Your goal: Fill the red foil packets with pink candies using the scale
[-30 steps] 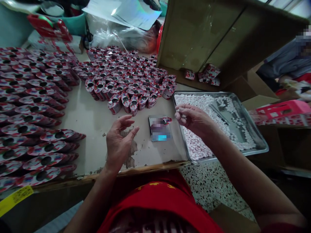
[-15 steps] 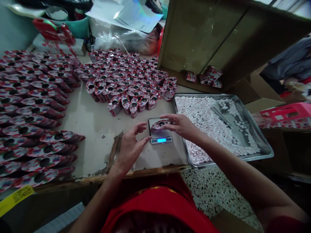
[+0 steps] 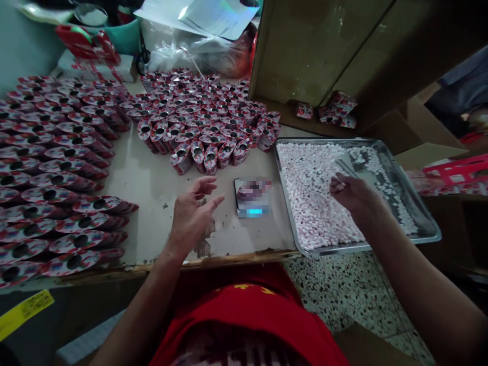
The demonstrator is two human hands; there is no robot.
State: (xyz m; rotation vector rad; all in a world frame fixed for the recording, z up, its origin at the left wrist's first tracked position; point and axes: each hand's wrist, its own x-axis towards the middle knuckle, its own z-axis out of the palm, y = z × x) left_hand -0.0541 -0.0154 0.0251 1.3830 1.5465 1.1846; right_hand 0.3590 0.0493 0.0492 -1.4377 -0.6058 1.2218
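My left hand (image 3: 196,206) hovers over the table left of the scale, thumb and fingers apart, holding nothing. A small digital scale (image 3: 252,212) with a lit blue display stands in front of me. One red-and-white printed pack (image 3: 249,190) lies on its plate; that patch is blurred. My right hand (image 3: 345,190) is over the metal tray (image 3: 427,238), its fingers curled together among small white pieces (image 3: 316,203). Beside those fingers shows a flat metal tool (image 3: 346,165), partly covered by the hand. What the fingers hold, if anything, I cannot make out.
Many similar packs with round openings stand in rows at the left (image 3: 57,180) and in a cluster behind (image 3: 206,127). A large cardboard box (image 3: 301,56) with a few packs (image 3: 337,109) inside stands behind the tray. Plastic bags (image 3: 198,51) lie at the back.
My right hand has let go of the pack on the scale and moved right to the white pieces in the tray. My left hand has drawn back slightly to the left.
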